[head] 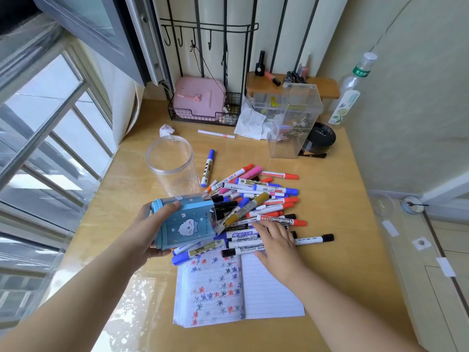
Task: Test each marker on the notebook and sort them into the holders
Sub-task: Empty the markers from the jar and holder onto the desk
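The left hand grips a blue holder tipped on its side, its mouth against the marker pile mid-desk. The right hand lies flat, fingers spread, on markers at the top edge of the open notebook. A clear jar stands behind the holder. Bare desk runs right of the pile to the edge.

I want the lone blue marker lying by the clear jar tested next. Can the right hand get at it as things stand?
Probably yes. The right hand rests open on the marker pile; the blue marker lies apart beside the clear jar, nothing covering it, though the reach crosses the pile.
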The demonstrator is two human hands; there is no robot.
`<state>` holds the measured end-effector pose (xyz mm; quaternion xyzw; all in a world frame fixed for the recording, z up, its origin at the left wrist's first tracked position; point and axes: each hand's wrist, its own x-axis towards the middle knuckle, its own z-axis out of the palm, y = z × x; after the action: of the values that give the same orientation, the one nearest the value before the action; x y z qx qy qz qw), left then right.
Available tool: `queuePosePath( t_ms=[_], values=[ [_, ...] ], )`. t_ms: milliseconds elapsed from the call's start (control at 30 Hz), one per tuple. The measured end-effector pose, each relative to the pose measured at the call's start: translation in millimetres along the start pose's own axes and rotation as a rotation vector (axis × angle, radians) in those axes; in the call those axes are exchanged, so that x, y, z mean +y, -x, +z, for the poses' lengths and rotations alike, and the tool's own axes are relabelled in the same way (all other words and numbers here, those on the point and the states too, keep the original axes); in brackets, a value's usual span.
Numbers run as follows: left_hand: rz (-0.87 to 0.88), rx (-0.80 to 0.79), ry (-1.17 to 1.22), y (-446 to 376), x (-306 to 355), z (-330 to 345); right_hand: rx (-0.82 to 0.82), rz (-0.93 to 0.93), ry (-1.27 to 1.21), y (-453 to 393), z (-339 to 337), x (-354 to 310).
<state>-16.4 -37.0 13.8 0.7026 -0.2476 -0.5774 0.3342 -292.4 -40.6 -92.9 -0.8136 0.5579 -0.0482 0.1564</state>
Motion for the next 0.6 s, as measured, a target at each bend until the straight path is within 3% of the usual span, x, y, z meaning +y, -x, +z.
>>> queuePosePath(
  t_ms=[367,500,600],
  values=[
    [0.084,-0.090,0.040,9,-4,-15,-0.007,0.099,-0.166,-2,-6,-6],
    [0.079,-0.149,0.039,9,-7,-8,0.157,0.198,-0.393,-7,-10,-13],
    [0.058,-0.201,0.002,7,-9,4,0.210,0.383,-0.816,-18,-26,-22]
  ],
)
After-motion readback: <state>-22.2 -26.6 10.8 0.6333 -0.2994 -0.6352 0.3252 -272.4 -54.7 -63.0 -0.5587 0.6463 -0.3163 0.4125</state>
